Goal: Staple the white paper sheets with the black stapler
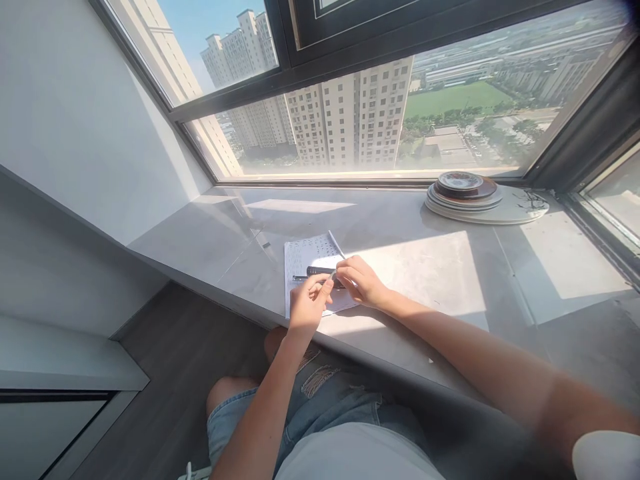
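Both hands meet over a sheet of paper (300, 252) covered with rows of handwriting, which lies on the grey sill. Between the fingertips is a small greyish-green thing (333, 274), too small to name. My left hand (309, 301) pinches it from the near left side, thumb against fingers. From the right, my right hand (364, 280) also has its fingers closed at it. Just behind the fingers lies a dark, oblong object (320, 271), partly covered by the hands. A dark pen (300, 277) rests on the paper beside my left hand.
A stack of plates (465, 193) stands at the back right of the sill (400, 233), by the window. The wide window (350, 120) runs along the back. A white wall (100, 120) rises at the left. The sill's front edge passes above my knees.
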`<state>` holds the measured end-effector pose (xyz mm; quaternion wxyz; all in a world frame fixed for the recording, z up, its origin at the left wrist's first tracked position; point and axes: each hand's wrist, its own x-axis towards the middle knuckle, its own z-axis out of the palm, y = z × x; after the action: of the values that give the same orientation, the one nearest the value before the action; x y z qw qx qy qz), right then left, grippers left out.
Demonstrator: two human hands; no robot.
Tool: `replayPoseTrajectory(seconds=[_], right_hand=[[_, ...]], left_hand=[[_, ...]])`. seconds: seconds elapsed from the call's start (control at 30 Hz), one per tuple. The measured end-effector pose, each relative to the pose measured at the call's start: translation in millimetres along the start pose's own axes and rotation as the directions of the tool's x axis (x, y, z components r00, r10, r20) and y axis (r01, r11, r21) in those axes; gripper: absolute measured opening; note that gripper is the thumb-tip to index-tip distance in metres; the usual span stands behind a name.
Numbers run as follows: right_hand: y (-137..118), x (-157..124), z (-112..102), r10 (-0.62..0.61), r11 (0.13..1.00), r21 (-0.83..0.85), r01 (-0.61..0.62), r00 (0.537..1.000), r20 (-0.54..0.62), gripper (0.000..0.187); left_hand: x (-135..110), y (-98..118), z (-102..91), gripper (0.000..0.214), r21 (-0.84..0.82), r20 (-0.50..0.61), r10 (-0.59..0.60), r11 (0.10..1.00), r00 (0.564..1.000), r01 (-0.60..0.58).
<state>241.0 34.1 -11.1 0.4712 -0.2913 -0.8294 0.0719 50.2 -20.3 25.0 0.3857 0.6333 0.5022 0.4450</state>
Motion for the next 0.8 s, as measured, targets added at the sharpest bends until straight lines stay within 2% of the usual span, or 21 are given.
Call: replayPoseTrajectory(seconds=[0.1,0.2,0.23,0.3,0.37,0.4,0.5,0.6,0.67,0.8], right_hand=[[11.5,6.7,-9.6,0.154,0.981,-0.105,-0.164,0.984,-0.094,0.019],[33.3,7.8,-21.2,0.339,0.899,-0.227,-0.373,0.924,-0.177,0.017],[41.7,6.0,-24.1,0.396,0.861,-0.264,-0.434,0.899,-0.185,0.017],[57.2,0.2,-27.4,0.508,0.781,-0.325,-0.534,0.845,-0.166,0.016],[68.2,-5.7,-27.8,0.605,0.716,-0.330,-0.615,0.783,-0.147,0.019],[71.5,-7.8,-27.3,0.638,0.698,-0.305,-0.648,0.756,-0.147,0.023],[75.2,-9.4,-25.7,0.678,0.682,-0.200,-0.703,0.711,-0.186,0.035],[76.0,-7.2,-26.3,0.716,0.653,-0.143,-0.744,0.668,-0.202,0.028],[77.3,-5.8,-27.5,0.727,0.656,-0.128,-0.744,0.669,-0.155,0.021],[80.7,-5.2,-28.6,0.658,0.737,-0.159,-0.657,0.751,-0.056,0.033]], left_hand=[[7.9,5.6,-17.5,0.038,0.156,-0.140,0.116,0.983,0.983,-0.094],[32.6,-3.8,-52.4,0.028,0.369,-0.233,0.221,0.921,0.947,-0.125],[44.2,-11.8,-66.3,0.026,0.446,-0.274,0.227,0.891,0.935,-0.086],[69.5,-33.7,-93.5,0.021,0.558,-0.365,0.168,0.827,0.916,0.071],[94.0,-59.0,-115.2,0.017,0.642,-0.381,0.055,0.735,0.923,0.220],[105.1,-71.1,-123.0,0.016,0.669,-0.372,0.014,0.697,0.928,0.258],[132.6,-99.8,-135.4,0.024,0.741,-0.349,0.036,0.622,0.936,0.252],[153.8,-116.0,-138.7,0.036,0.778,-0.321,0.047,0.582,0.946,0.235],[165.9,-122.5,-139.8,0.045,0.789,-0.290,0.037,0.574,0.956,0.218],[182.1,-131.3,-140.9,0.056,0.798,-0.187,0.006,0.585,0.982,0.148]])
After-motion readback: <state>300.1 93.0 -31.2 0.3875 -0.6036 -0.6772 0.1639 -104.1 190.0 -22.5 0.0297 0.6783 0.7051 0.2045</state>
